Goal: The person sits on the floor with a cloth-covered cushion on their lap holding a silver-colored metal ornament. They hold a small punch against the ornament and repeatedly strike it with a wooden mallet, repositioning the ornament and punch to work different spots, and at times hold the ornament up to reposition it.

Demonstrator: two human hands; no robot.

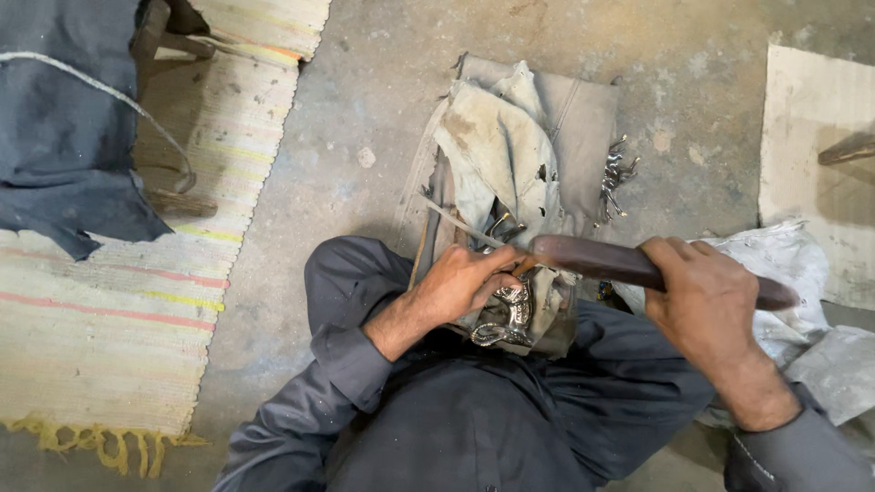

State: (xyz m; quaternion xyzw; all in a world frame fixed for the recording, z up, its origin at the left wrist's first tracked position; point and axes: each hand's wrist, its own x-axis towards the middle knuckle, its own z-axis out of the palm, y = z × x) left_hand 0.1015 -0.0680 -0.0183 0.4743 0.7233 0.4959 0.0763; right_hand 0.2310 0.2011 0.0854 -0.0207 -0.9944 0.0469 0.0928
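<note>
Metal piece (512, 314), shiny and curved, low at centre, resting on grey cloth (533, 146) at the lap. Pinned there by left hand (465, 282), fingers (497, 273) curled tight and pressing down on it, thumb side toward the tool. Brown wooden handle (606, 262) of a long tool, lying almost level just above the piece, its near end meeting the left fingertips. Gripped around its far end by right hand (706, 305), fingers wrapped fully closed over the wood, knuckles up. Thin metal strip (456, 223) slanting out from under the tool across the cloth.

Cloth crumpled, stained, torn in places, spread over a low block between the knees. Small bunch of bright metal bits (617, 178) at its right edge. Dark grey sleeves and trousers (474, 419) filling the bottom of the view.

Bare concrete floor (365, 109) all round, dusty and blotched. Striped woven mat (109, 328) to the left, pale with pink and yellow lines, yellow fringe at its lower edge. Dark blue fabric (64, 128) heaped on the mat's upper part, white cord lying over it. Crumpled white sacking (802, 310) to the right, flat pale board (816, 155) beyond it.
</note>
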